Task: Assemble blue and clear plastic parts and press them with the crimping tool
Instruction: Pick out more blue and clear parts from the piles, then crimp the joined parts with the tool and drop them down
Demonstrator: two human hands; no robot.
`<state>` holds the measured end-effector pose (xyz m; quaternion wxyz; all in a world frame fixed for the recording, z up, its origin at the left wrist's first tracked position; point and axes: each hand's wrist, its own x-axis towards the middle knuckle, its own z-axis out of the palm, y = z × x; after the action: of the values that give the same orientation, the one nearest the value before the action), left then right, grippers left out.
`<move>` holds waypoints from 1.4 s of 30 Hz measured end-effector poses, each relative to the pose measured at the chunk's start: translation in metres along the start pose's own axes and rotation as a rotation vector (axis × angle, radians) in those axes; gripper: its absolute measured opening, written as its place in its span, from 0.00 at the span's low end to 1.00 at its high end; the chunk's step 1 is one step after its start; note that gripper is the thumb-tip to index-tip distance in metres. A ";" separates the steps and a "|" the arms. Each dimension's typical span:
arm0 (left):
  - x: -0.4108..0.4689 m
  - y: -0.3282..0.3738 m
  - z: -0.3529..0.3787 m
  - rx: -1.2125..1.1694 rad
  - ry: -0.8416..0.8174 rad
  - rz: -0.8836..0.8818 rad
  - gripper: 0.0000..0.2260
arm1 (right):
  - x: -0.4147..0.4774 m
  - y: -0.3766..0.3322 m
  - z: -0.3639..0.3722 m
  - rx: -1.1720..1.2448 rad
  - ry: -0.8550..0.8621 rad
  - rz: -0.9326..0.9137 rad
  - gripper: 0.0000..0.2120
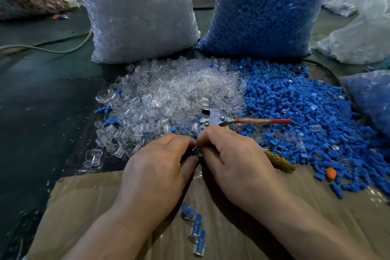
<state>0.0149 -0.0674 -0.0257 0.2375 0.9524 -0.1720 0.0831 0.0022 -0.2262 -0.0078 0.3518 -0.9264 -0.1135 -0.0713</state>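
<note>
Pinching a small part (195, 150) between their curled fingertips, the left hand (156, 167) and right hand (234, 158) meet just on the near side of the crimping tool (215, 119). The fingers hide most of the part. The tool's red handle (274, 121) points right. Its cord-wrapped handle (278, 161) runs under the right hand; whether that hand grips it cannot be told. A clear parts pile (168, 91) lies beyond and left of the tool, and a blue parts pile (295, 107) lies to its right. Assembled pieces (196, 228) lie nearer than the tool on cardboard (105, 196), between the wrists.
</note>
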 end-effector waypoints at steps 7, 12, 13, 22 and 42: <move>-0.003 -0.004 0.005 -0.171 0.110 -0.019 0.12 | 0.000 0.000 0.006 0.187 0.075 0.084 0.05; -0.001 -0.005 0.007 -0.211 0.123 -0.017 0.14 | -0.002 0.002 0.006 0.349 0.116 0.144 0.06; -0.001 -0.005 0.007 -0.215 0.129 -0.013 0.14 | -0.002 0.002 0.007 0.355 0.119 0.140 0.06; 0.001 -0.007 0.004 -0.224 0.194 -0.025 0.12 | -0.003 0.004 0.007 0.332 0.153 0.095 0.05; 0.002 -0.011 -0.017 -1.480 0.021 -0.421 0.07 | -0.001 0.005 -0.007 1.017 0.119 0.306 0.04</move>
<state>0.0195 -0.0511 -0.0152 0.8253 0.5573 0.0045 -0.0914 0.0027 -0.2344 -0.0062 0.7686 -0.6392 0.0231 -0.0077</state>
